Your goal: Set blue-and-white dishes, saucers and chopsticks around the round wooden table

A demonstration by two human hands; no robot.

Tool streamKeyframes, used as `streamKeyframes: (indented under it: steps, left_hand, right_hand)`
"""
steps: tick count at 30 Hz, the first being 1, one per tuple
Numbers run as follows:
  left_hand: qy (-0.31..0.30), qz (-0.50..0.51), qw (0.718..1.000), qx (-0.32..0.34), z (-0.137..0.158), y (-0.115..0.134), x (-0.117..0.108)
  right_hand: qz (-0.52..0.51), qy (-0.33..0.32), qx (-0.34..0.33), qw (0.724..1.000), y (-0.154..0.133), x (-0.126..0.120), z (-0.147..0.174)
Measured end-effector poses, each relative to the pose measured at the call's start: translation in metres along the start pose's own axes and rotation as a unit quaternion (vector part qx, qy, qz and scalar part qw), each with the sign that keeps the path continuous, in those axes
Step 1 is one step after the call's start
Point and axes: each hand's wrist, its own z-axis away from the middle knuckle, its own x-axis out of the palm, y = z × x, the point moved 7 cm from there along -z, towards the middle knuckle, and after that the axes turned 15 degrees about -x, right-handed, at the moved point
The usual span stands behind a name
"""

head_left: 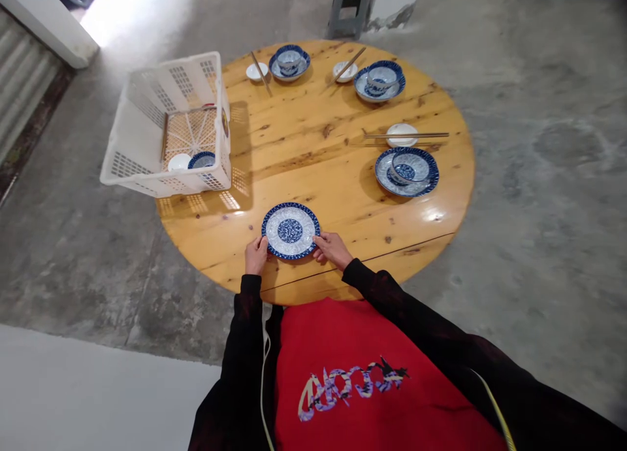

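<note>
A blue-and-white plate [290, 231] lies level at the near edge of the round wooden table [294, 150]. My left hand [257, 255] grips its left rim between thumb and fingers. On the opposite side, my right hand [333, 250] pinches the lower right rim, thumb on top. Whether the plate touches the tabletop I cannot tell. To the left stands a white plastic crate [169, 183], holding a white dish [179, 163], a blue-and-white bowl [202, 160] and what look like chopsticks along its inner side.
Place settings stand along the far and right edges: a patterned plate [379, 183] with a clear-looking bowl [410, 166], a small white dish [402, 129] and chopsticks [426, 135] across it. Two similar settings sit farther back. A grey stool [349, 19] stands beyond the table.
</note>
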Motion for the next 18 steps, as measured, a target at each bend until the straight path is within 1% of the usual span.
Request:
streamKeyframes:
  steps: [3,8,13,15,18]
  left_hand:
    - [-0.007,0.008,1.000,-0.005,0.001,-0.001,0.002]
    - [-0.006,0.010,1.000,0.009,0.006,-0.001,0.001]
    - [-0.006,0.032,0.999,-0.025,0.009,-0.010,-0.003]
    - [0.002,0.057,0.998,-0.036,0.012,-0.012,-0.007]
    - [0.033,0.113,0.992,-0.041,0.017,-0.013,-0.020]
  right_hand:
    - [-0.003,-0.004,-0.001,1.000,-0.001,0.000,0.004]
    - [-0.019,0.006,-0.002,1.000,0.006,-0.002,0.006]
    - [-0.031,0.003,-0.001,0.999,0.008,-0.002,0.009]
    - [-0.040,0.012,-0.002,0.999,0.006,-0.007,0.014]
    - [-0.064,0.042,0.002,0.997,0.005,-0.025,0.026]
